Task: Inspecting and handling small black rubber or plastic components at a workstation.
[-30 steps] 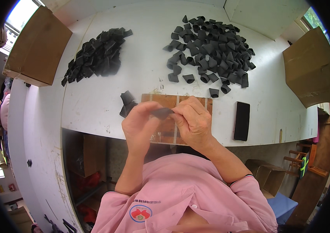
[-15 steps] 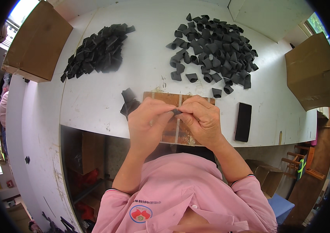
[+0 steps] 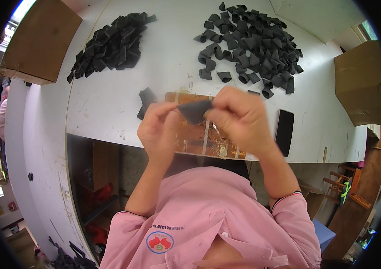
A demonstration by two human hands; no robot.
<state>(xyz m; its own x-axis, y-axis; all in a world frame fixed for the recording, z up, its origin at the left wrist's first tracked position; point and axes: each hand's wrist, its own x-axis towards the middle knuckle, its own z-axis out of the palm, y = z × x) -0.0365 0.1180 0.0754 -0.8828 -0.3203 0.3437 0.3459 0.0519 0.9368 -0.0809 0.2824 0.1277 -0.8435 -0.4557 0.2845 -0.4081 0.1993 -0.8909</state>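
Note:
A black, soft-looking trapezoid piece (image 3: 194,111) is stretched between my two hands, above a brown board (image 3: 191,144) with pale strips across it. My left hand (image 3: 158,130) pinches its left corner. At its right end, the thumb and fingers of my right hand (image 3: 242,117) are closed on the piece; that hand is somewhat blurred. A few more black pieces (image 3: 146,97) lie just beyond my left hand, partly hidden by it.
Flat black pieces (image 3: 114,45) are heaped at the far left of the white table (image 3: 172,58); curled, tube-like ones (image 3: 255,51) spread at the far right. A phone (image 3: 285,132) lies right of my right hand. Cardboard boxes (image 3: 42,40) stand at both sides.
My hands have moved apart, the right one up and to the right. The black piece, mostly hidden between my fingertips before, now shows its broad face.

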